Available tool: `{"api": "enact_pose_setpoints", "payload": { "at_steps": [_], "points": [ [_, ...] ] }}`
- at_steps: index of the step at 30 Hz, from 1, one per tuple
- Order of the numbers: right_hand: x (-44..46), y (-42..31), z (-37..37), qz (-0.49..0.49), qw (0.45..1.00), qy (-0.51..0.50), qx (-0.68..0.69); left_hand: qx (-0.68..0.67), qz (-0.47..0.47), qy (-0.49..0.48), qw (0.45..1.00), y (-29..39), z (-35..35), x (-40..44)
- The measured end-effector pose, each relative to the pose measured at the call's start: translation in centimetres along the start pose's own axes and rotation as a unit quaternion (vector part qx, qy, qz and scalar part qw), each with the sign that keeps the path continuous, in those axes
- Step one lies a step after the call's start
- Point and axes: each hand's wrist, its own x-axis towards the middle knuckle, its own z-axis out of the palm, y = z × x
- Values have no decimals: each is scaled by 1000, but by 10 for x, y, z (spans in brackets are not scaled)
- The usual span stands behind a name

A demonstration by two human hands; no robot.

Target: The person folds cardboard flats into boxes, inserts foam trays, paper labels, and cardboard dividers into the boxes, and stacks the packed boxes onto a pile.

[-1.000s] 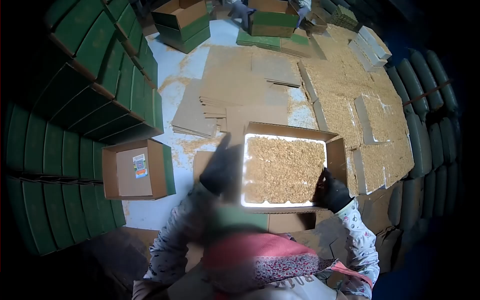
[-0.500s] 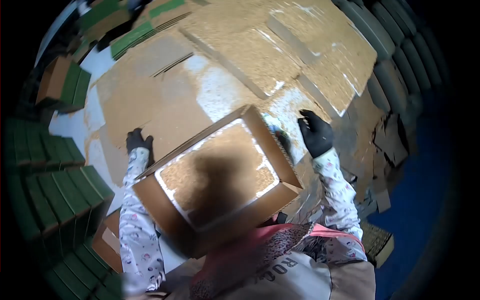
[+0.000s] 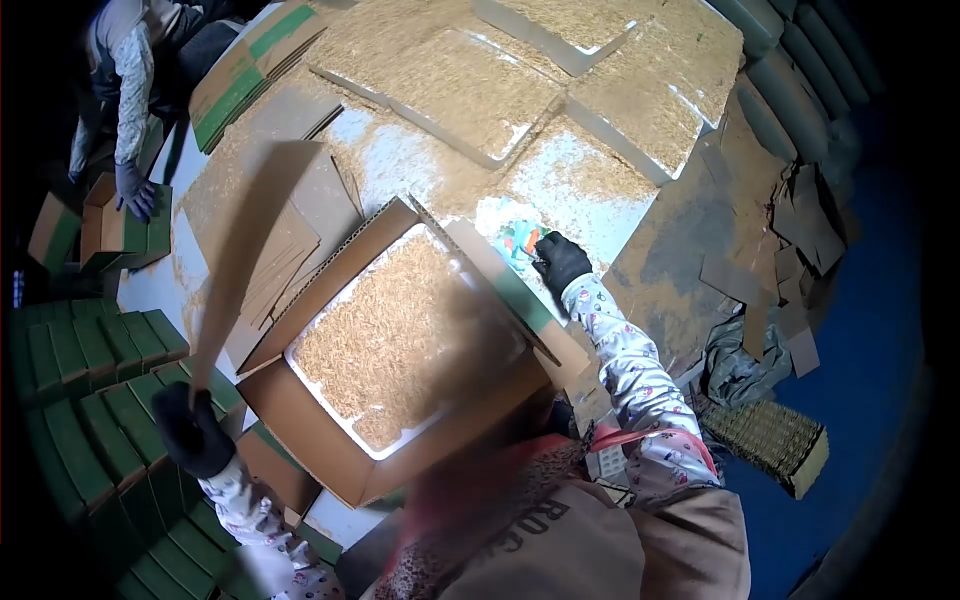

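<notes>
At ten o'clock from the box, a co-worker's hand [image 3: 133, 190] rests on another carton [image 3: 108, 215]. At eight o'clock, the left hand [image 3: 192, 432] grips the lower end of a sheet [image 3: 245, 250], blurred, its fingers closed on it; half a second ago that hand lay on the cardboard with nothing raised. At the centre, the box [image 3: 305, 430] stands open, the white tray [image 3: 332, 406] of shreds [image 3: 380, 320] inside, uncovered. Between one and two o'clock lie packets [image 3: 518, 238]; at two, the right hand [image 3: 562, 264], apart from them before, now touches them, fingers curled, though whether they pinch one I cannot tell. Both hands are thus busy outside the box.
</notes>
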Motion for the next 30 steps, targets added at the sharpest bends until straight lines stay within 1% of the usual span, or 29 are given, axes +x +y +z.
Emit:
{"api": "enact_pose_setpoints", "payload": {
  "at_steps": [1,2,3,4,5,7,8,9,10,11,12,13,14,15,16,17,19,20,21,22,23,24,25,26,27,28,29,30],
  "points": [
    [1,6,1,-5,1000,-1,31,-7,66,31,997,20,8,-12],
    [5,13,5,-9,998,-1,61,73,134,-59,986,23,-1,-25],
    [8,20,9,-12,996,-1,92,152,200,-150,956,26,-8,-37],
    [11,25,15,-26,992,15,123,149,292,-253,910,52,4,-30],
    [12,21,9,3,993,8,118,143,377,-351,845,83,20,-22],
    [11,1,-10,58,993,-8,107,189,343,-523,757,98,37,-39],
    [11,-6,-14,96,972,53,206,194,339,-560,730,91,41,-51],
    [20,0,-2,137,947,106,269,201,333,-594,704,85,45,-62],
    [4,-43,-61,132,939,125,291,203,334,-592,705,84,48,-69],
    [-10,-66,-86,-2,865,174,470,242,304,-630,673,86,53,-73],
    [-28,-102,-124,-93,892,239,372,247,277,-642,671,82,61,-79],
    [-42,-131,-149,-268,873,293,282,251,251,-654,668,77,66,-82],
    [-49,-154,-166,-405,841,283,219,251,229,-669,661,77,69,-80],
    [-64,-180,-166,-373,904,207,27,251,209,-681,655,75,70,-75],
    [-66,-182,-138,-376,906,173,-85,222,199,-685,665,71,68,-71],
    [-65,-187,-124,-373,896,137,-199,212,165,-706,655,77,61,-62],
    [-60,-174,-129,-435,879,-59,-189,230,250,-628,700,75,36,-53],
    [-56,-170,-149,-517,855,-2,-50,214,256,-593,733,75,20,-41],
    [-59,-168,-172,-531,838,85,86,197,258,-558,764,74,2,-31],
    [-57,-155,-190,-501,859,88,66,187,232,-537,789,70,-12,-26],
    [-58,-149,-209,-446,886,115,59,177,208,-516,811,62,-22,-22],
    [-52,-134,-207,-407,904,63,118,152,210,-494,830,44,-19,-26],
    [-38,-113,-187,-341,921,-71,176,95,224,-461,854,26,-5,-35],
    [-31,-111,-164,-278,929,-149,195,58,231,-426,873,26,8,-35],
    [-25,-114,-151,-213,928,-222,210,59,214,-425,877,31,22,-39],
    [-28,-131,-134,-255,941,-149,168,91,220,-408,882,31,48,-53],
    [-31,-148,-116,-287,948,-69,120,108,197,-355,908,28,75,-72],
    [-28,-143,-98,-232,959,-68,150,154,121,-311,930,32,90,-89]
  ]
}}
